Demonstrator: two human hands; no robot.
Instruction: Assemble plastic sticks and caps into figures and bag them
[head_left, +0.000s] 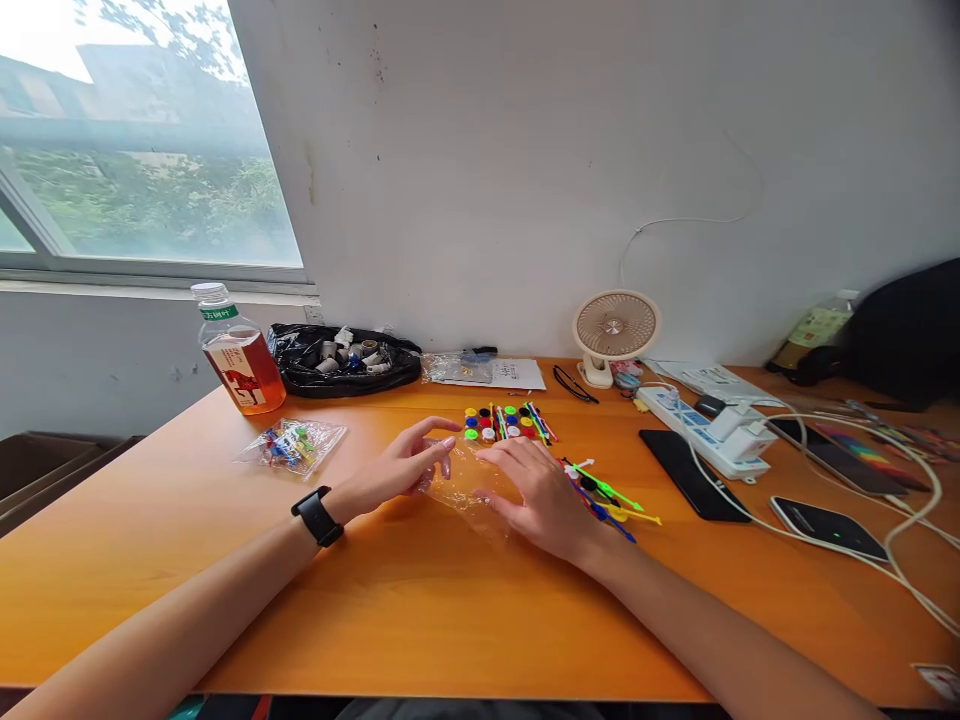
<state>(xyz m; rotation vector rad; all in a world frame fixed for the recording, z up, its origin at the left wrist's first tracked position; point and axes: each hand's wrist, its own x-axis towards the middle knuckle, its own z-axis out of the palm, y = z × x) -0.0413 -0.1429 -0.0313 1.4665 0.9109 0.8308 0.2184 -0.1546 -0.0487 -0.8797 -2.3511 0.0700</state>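
A clear plastic bag (463, 478) lies crinkled between my two hands, over the wooden table. My left hand (405, 462), with a black watch (319, 515) at the wrist, is at the bag's left side, fingers and thumb apart. Over its right side rests my right hand (541, 492), fingers stretched and thumb apart from them, touching the film. Just beyond the hands, coloured round pieces (512, 432) stand in rows with thin coloured sticks among them. More coloured arrow-shaped sticks (616, 500) and round pieces lie beside my right hand, partly hidden by it.
A clear bag of small coloured parts (292, 447) lies left, near a drink bottle (244, 360). Behind are a black bag of grey pieces (345, 365), papers (517, 374) and a fan (615, 328). On the right lie a power strip (694, 430), cables and phones (829, 528).
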